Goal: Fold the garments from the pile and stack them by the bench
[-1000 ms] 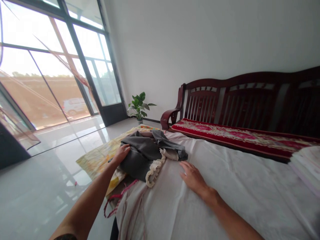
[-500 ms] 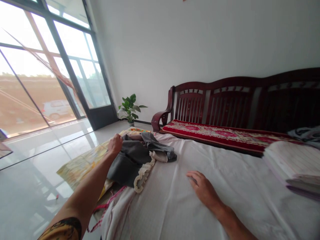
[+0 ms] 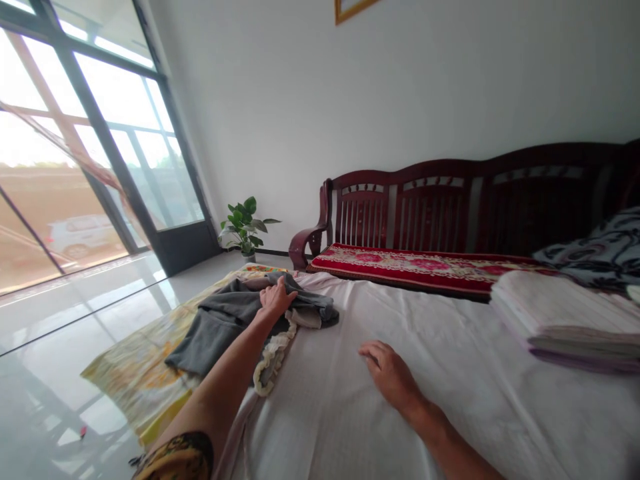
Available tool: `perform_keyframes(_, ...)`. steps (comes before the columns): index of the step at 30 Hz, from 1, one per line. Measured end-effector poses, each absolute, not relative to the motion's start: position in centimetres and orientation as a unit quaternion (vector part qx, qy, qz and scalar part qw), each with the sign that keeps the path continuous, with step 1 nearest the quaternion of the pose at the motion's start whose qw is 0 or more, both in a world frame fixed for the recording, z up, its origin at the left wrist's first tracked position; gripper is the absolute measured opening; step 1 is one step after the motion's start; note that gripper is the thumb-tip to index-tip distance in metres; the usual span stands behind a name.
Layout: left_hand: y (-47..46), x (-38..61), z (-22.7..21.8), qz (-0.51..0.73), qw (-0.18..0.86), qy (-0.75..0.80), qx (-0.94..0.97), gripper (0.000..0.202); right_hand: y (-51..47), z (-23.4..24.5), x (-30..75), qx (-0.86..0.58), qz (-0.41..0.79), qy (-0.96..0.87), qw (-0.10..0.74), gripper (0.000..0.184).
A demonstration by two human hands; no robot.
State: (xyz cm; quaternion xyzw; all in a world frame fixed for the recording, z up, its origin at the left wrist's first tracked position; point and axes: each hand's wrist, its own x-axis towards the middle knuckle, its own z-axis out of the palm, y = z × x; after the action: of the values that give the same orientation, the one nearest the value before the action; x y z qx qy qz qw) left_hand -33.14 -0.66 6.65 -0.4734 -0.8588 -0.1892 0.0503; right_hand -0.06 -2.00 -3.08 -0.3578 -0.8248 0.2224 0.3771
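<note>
A grey garment (image 3: 213, 333) with a cream ruffled trim (image 3: 270, 363) lies spread over the left part of a white sheet (image 3: 345, 400) and onto a yellow floral cloth (image 3: 135, 373). My left hand (image 3: 277, 298) is on the garment's bunched upper part, fingers curled into the fabric and thumb toward the right; its fingertips are partly hidden. My right hand (image 3: 390, 373) rests over the white sheet, apart from the garment. Its fingers are loosely bent, with nothing in them.
Folded white and purple cloths (image 3: 565, 320) are stacked at the right. Behind the sheet stands a dark wooden bench (image 3: 430, 193) with a red floral cushion (image 3: 400, 263). A potted plant (image 3: 245, 223) sits by the glass door (image 3: 145, 133); shiny floor tiles (image 3: 40, 400) lie at the left.
The grey garment's left part now spreads farther left over the yellow cloth. My left hand has moved from its far left edge to the bunched part at right. My right hand stays over the sheet.
</note>
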Motion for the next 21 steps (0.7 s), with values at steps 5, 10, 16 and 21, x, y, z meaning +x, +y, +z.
perform_keyframes(5,0.6,-32.2,6.8,-0.243,0.015,-0.867,-0.434,0.031,-2.2,-2.5,0.0,-0.362,0.222,-0.824,0.376,0.031)
perform_keyframes(10,0.8,-30.8,9.9,-0.352,0.015,-0.82,-0.451,0.029,-1.6,-2.5,0.0,-0.386,0.271,-0.781,0.409,0.029)
perform_keyframes(16,-3.1,-21.5,11.4,-0.483,-0.041,-0.574,-0.659,0.025,0.1,-2.7,1.6,-0.424,0.441,-0.583,0.535,0.045)
perform_keyframes(21,-10.0,-13.6,8.3,-0.269,-0.187,-0.342,-0.881,0.039,2.5,-0.7,6.0,-0.417,0.584,-0.431,0.547,0.056)
